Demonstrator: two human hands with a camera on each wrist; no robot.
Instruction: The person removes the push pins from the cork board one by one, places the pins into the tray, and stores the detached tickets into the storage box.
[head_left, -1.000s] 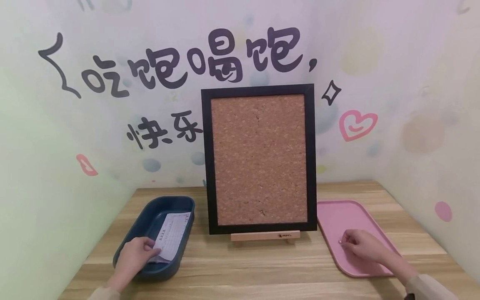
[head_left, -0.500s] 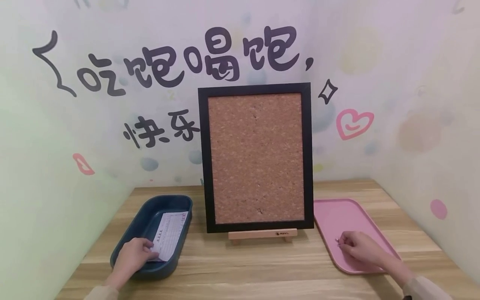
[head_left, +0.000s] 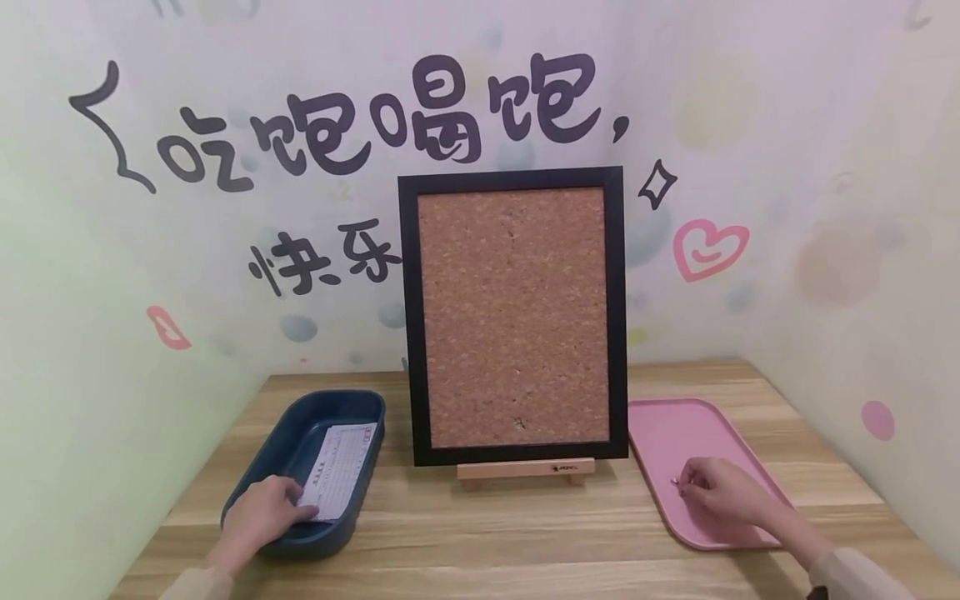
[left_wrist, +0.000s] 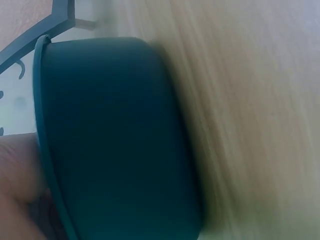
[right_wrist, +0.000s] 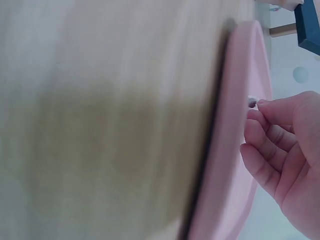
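Note:
In the head view my left hand [head_left: 264, 510] reaches into a dark blue tray [head_left: 378, 408]. Its thumb and fingers pinch the near left corner of a white printed sheet of paper [head_left: 341, 467] lying there. The left wrist view shows mostly the tray's outer wall [left_wrist: 115, 130], with part of the hand behind the rim. Over a pink tray [head_left: 678, 417] my right hand [head_left: 720, 490] pinches a small shiny pushpin [right_wrist: 252, 102] between thumb and forefinger, the other fingers curled. Most of the pushpin is hidden by the fingertips.
Between the trays a black-framed cork board [head_left: 517, 317] stands upright on a small wooden easel [head_left: 525, 469], with a few pits in the cork. The wooden table [head_left: 465, 542] meets a wall [head_left: 330, 42] with dark lettering close behind the board.
The paper's near edge was bent up a second ago and lies flatter now. My left thumb and fingers have shifted slightly at its corner. The right hand has barely moved.

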